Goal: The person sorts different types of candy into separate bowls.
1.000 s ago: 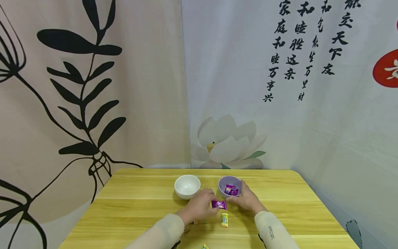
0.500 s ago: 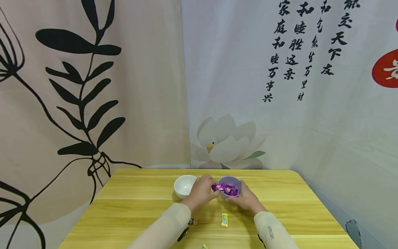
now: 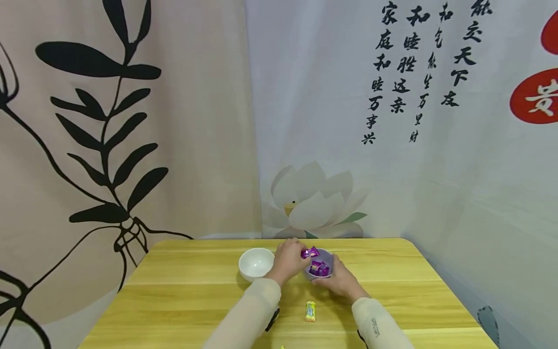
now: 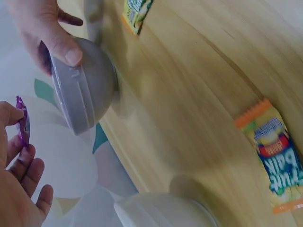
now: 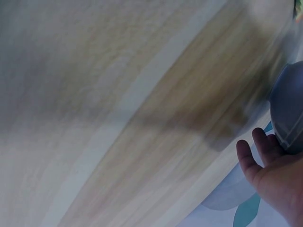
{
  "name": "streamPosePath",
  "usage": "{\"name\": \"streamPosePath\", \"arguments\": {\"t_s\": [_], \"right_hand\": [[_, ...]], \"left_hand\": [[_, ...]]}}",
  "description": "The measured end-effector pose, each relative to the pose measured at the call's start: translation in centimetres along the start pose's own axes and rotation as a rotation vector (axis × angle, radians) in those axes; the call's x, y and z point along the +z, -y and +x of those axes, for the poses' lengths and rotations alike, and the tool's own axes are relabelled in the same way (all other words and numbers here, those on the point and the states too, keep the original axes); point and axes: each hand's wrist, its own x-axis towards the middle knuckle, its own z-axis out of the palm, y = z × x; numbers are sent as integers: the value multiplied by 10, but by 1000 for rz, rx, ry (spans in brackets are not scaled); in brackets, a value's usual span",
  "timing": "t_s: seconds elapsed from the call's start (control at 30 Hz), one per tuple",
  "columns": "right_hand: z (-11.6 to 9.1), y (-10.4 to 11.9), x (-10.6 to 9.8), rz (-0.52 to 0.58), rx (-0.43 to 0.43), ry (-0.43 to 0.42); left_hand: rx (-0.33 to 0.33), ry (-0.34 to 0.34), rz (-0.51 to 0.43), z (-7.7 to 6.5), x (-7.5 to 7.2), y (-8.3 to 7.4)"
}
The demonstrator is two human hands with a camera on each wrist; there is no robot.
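Observation:
Between thumb and fingers my left hand (image 3: 289, 261) pinches a purple-wrapped candy (image 3: 310, 252), held over the far left rim of a small purple bowl (image 3: 326, 258). The left wrist view shows this candy (image 4: 22, 123) edge-on, clear of the bowl (image 4: 85, 85). My right hand (image 3: 344, 282) grips the bowl from its right side, thumb at the near wall. Inside the bowl lie purple-wrapped candies (image 3: 319, 268); how many cannot be told. In the right wrist view, the right hand (image 5: 277, 177) has its fingers around the bowl's side.
A white bowl (image 3: 255, 264) stands left of the purple one. On the wooden table (image 3: 183, 300), a yellow-wrapped candy (image 3: 310, 311) lies nearer me. The left wrist view shows a yellow-and-orange wrapped candy (image 4: 277, 158). A printed cloth (image 3: 209, 121) hangs behind the table.
My left hand has carried the purple candy from the table in front of the bowls up and away to the purple bowl's rim. The right hand stays on the bowl. The head view has shifted slightly.

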Motion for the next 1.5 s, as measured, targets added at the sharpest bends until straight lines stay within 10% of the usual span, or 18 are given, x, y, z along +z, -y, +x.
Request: {"name": "streamPosePath", "arguments": {"t_s": [0.9, 1.5], "right_hand": [[-3, 2, 0, -31, 10, -5], [-3, 2, 0, -25, 55, 3]], "left_hand": [[-39, 64, 14, -2, -10, 16], [-81, 65, -85, -18, -41, 84]]}}
